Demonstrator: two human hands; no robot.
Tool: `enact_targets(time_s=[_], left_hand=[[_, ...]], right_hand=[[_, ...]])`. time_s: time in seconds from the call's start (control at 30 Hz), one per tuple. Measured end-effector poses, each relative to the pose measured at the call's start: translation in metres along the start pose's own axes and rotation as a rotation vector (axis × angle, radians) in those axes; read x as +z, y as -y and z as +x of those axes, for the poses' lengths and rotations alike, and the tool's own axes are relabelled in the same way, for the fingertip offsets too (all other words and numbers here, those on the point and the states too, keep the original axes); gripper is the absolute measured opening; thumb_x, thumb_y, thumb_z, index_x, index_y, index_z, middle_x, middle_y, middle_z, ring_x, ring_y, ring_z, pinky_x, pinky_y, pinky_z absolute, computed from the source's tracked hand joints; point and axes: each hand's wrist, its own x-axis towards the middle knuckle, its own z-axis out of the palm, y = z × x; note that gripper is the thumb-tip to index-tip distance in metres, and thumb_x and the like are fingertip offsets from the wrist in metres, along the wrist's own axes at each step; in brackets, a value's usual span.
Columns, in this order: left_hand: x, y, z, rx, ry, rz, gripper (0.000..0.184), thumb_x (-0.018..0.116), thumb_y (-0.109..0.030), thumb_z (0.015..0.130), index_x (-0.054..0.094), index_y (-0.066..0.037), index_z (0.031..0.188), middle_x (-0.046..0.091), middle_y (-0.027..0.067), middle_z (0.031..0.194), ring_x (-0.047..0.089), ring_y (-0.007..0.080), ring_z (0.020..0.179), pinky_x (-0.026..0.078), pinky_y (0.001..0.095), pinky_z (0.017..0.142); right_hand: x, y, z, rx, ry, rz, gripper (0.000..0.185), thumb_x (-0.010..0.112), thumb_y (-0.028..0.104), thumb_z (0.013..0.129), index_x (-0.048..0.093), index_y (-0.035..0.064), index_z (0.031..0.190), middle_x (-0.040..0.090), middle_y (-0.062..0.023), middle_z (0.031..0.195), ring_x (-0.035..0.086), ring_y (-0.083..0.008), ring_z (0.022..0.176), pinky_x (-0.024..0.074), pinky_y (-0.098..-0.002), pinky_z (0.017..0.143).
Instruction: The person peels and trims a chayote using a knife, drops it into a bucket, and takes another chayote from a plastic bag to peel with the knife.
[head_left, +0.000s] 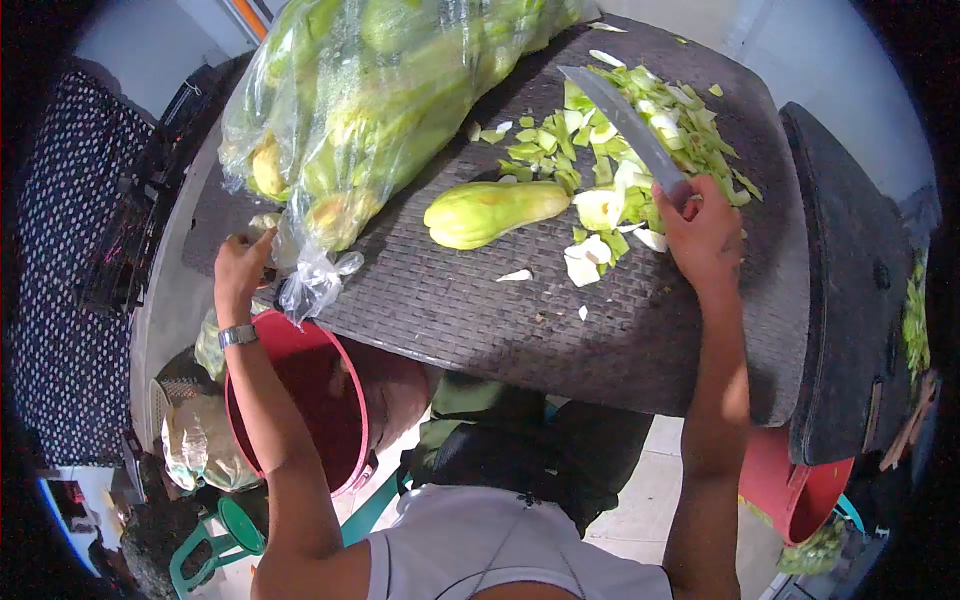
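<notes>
My right hand (702, 232) is closed round the handle of a large knife (632, 128), its blade pointing up and left over a heap of green peelings (690, 125). One pale green chayote (492, 213) lies on the dark woven table (440, 310), left of the peelings. A big clear plastic bag (370, 110) full of chayotes rests on the table's left part. Beside its gathered lower end is my left hand (243, 262), fingers bent at the table's left edge; whether they hold anything is hard to make out.
Below the table's left edge stands a red tub (310, 400). Another red container (795, 485) is at the lower right, beside a dark chair back (850, 290). A green plastic item (215, 545) and a filled plastic bag (205, 445) are at the lower left.
</notes>
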Motion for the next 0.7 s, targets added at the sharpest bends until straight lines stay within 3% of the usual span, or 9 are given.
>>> enact_targets(time_s=[0.07,0.2,0.37,0.47,0.7], left_hand=[[0.006,0.002,0.0,-0.017,-0.036,-0.018,0.057,0.072,-0.038,0.087,0.065,0.01,0.116,0.073,0.0223,0.086,0.073,0.0264,0.067,0.057,0.0357,0.06],[0.015,0.018,0.008,0.23,-0.123,0.259,0.049,0.066,-0.024,0.085,0.063,0.008,0.122,0.073,0.0266,0.096,0.074,0.0325,0.073,0.058,0.0396,0.065],[0.02,0.028,0.021,0.354,-0.179,0.374,0.046,0.061,-0.013,0.083,0.062,0.006,0.125,0.072,0.0294,0.102,0.071,0.0441,0.096,0.055,0.0473,0.085],[0.02,0.021,0.021,0.242,-0.125,0.276,0.044,0.06,-0.011,0.081,0.063,0.003,0.123,0.071,0.0295,0.104,0.067,0.0462,0.106,0.052,0.0484,0.091],[0.024,0.013,0.01,0.257,-0.246,0.196,0.04,0.066,-0.014,0.081,0.064,0.001,0.118,0.072,0.0251,0.103,0.07,0.041,0.099,0.053,0.0451,0.085]], right_hand=[[-0.002,0.002,0.0,0.003,0.003,-0.01,0.037,0.082,0.039,0.083,0.065,0.0075,0.094,0.066,-0.0062,0.072,0.068,-0.0246,0.067,0.053,-0.0412,0.065],[-0.004,0.004,-0.003,-0.011,0.003,0.014,0.037,0.081,0.038,0.083,0.065,0.0065,0.094,0.066,-0.0067,0.071,0.068,-0.0245,0.066,0.053,-0.0407,0.066],[0.0,-0.001,-0.001,-0.021,0.011,0.048,0.036,0.081,0.036,0.083,0.065,0.0058,0.093,0.065,-0.0072,0.07,0.068,-0.0241,0.066,0.0527,-0.0401,0.065],[0.0,-0.001,0.0,-0.023,0.001,0.037,0.036,0.081,0.036,0.083,0.065,0.0057,0.093,0.065,-0.0071,0.07,0.067,-0.024,0.066,0.0526,-0.04,0.065],[-0.002,-0.001,0.0,-0.02,0.009,0.037,0.037,0.081,0.038,0.084,0.065,0.0059,0.092,0.066,-0.0071,0.07,0.067,-0.0246,0.066,0.0525,-0.0405,0.064]])
